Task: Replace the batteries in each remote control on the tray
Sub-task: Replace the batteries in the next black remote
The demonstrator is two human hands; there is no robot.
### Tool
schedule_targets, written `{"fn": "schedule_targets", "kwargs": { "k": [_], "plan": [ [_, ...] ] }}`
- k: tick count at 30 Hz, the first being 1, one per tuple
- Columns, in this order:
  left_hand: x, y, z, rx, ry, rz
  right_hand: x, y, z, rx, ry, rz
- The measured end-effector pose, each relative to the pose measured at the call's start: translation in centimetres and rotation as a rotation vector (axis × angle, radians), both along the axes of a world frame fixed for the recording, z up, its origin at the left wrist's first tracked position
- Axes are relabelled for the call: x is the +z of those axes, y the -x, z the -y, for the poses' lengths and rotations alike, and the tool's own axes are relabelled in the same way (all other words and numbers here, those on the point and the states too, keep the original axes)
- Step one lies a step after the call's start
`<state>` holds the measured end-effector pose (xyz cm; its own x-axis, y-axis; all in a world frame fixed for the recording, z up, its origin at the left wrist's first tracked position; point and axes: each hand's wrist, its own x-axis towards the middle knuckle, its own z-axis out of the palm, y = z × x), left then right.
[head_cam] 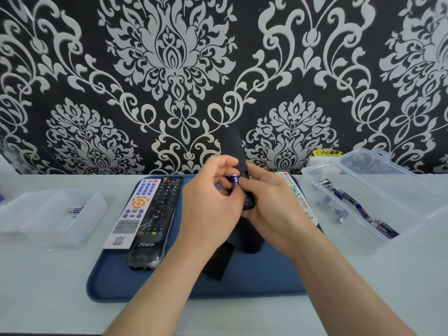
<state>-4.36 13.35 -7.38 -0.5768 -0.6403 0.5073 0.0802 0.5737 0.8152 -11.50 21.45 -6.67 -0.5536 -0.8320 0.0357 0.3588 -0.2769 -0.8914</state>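
Left grip point(211, 204) on battery point(234, 181), beside black remote point(232, 146).

So body-wise there's not much kit to report, just two hands and two forearms. The left hand point(211, 202) and right hand point(271, 202) sit mid-frame, and it's mostly their backs and knuckles that show. The left forearm point(155, 287) runs up from the bottom edge a bit left of centre, while the right forearm point(339, 282) comes in from the lower right corner. Both are bare skin the whole visible length, from the bottom edge up to the wrist. They look slim, thicker near the bottom edge and narrowing toward the wrists. Fingers are slender, and the nails are too small to make out.
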Motion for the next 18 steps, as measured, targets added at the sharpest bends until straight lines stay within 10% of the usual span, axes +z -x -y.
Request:
{"fn": "schedule_targets", "kwargs": {
  "k": [7,10,14,18],
  "plan": [
    [0.8,-0.5,2.9,-0.194,-0.955,-0.298,0.1,1.5,-0.6,-0.378,-0.349,-0.545],
    [1.0,-1.0,4.0,-0.242,-0.925,-0.274,0.3,2.2,-1.1,-0.544,-0.354,-0.649],
    [1.0,-1.0,3.6,-0.268,-0.709,-0.032,0.3,1.6,-0.9,-0.465,-0.093,-0.139],
    [0.5,-0.5,2.1,-0.185,-0.402,0.277,0.1,0.8,-0.3,-0.402,-0.069,-0.041]
  ]
}}
